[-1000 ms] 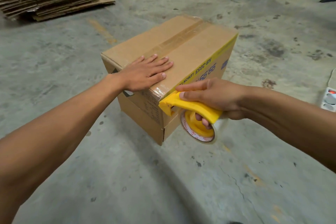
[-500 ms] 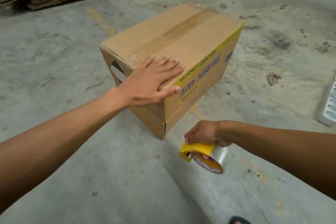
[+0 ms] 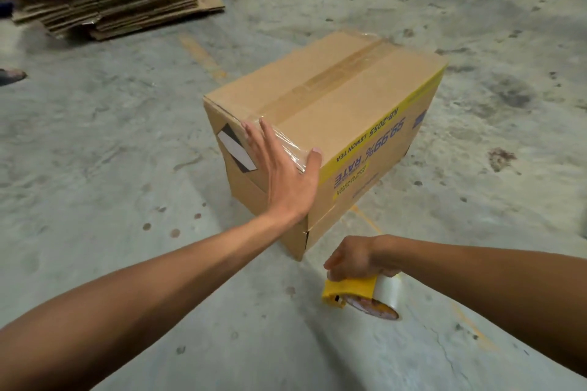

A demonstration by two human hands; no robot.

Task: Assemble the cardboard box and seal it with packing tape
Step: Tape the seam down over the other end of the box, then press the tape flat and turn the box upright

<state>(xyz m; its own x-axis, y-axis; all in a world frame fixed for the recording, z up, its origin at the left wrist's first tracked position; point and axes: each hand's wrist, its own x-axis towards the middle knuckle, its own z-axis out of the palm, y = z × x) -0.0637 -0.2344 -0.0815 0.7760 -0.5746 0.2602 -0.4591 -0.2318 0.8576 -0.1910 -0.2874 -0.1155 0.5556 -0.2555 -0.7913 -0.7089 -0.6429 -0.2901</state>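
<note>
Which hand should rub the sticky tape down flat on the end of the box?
The left hand, probably. It already lies flat and open on the near end of the box, right over the tape end. The right hand is busy holding the yellow tape dispenser low by the floor.

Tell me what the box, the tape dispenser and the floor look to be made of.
Box: brown corrugated cardboard, matte, with printed yellow edging. Tape dispenser: likely moulded plastic, smooth bright yellow, carrying a glossy clear tape roll. Floor: bare concrete, grey, rough, stained and cracked.
</note>
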